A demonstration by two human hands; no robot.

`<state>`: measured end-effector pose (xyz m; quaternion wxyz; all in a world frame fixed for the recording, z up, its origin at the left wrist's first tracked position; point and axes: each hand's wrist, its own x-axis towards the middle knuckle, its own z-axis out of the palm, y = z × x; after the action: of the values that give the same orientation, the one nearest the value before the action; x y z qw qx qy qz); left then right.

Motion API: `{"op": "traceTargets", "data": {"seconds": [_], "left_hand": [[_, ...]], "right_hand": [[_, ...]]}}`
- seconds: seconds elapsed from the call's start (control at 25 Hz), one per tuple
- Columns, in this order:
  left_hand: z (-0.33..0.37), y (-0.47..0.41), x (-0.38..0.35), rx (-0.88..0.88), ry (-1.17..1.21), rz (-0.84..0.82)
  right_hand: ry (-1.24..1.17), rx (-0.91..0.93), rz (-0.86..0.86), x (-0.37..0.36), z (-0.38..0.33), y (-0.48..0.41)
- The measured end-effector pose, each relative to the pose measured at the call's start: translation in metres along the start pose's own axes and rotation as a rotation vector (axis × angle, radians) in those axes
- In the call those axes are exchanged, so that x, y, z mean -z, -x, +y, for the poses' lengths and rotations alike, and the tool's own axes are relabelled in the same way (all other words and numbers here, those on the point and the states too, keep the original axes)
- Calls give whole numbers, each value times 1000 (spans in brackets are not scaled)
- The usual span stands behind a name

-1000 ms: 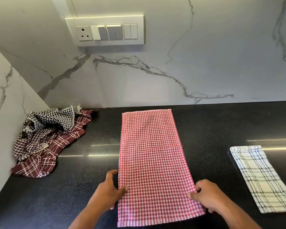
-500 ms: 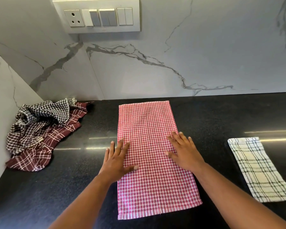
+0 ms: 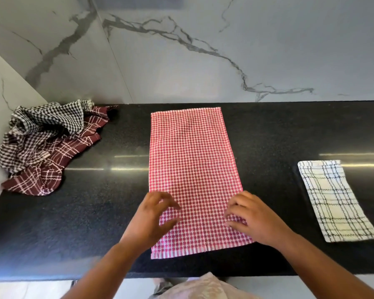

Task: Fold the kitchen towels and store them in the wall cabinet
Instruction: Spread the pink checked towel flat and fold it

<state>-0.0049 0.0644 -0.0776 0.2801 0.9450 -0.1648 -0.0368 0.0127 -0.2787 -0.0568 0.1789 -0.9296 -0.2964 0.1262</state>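
The long red-and-white checked cloth towel point(image 3: 192, 175) lies flat, lengthwise on the black speckled stone counter point(image 3: 95, 212), laid out for its next fold. The left hand point(image 3: 149, 221) and right hand point(image 3: 253, 219) rest on its near corners, fingers curled and spread, gripping nothing yet. A folded white plaid towel point(image 3: 337, 201) waits to the right, set aside as done.
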Motion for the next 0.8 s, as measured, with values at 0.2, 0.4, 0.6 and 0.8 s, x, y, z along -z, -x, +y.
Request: {"op": "traceTargets", "data": {"seconds": [0.2, 0.4, 0.6, 0.8], "left_hand": [[-11, 43, -3, 67, 50, -173], [-29, 65, 9, -70, -100, -226], [-18, 59, 8, -50, -26, -20], [-6, 52, 17, 244, 290, 98]], "right_hand": [[-103, -95, -147, 3, 10, 27], [-90, -94, -163, -2, 17, 41], [-113, -126, -48, 0, 12, 33], [-386, -311, 43, 13, 3, 25]]}}
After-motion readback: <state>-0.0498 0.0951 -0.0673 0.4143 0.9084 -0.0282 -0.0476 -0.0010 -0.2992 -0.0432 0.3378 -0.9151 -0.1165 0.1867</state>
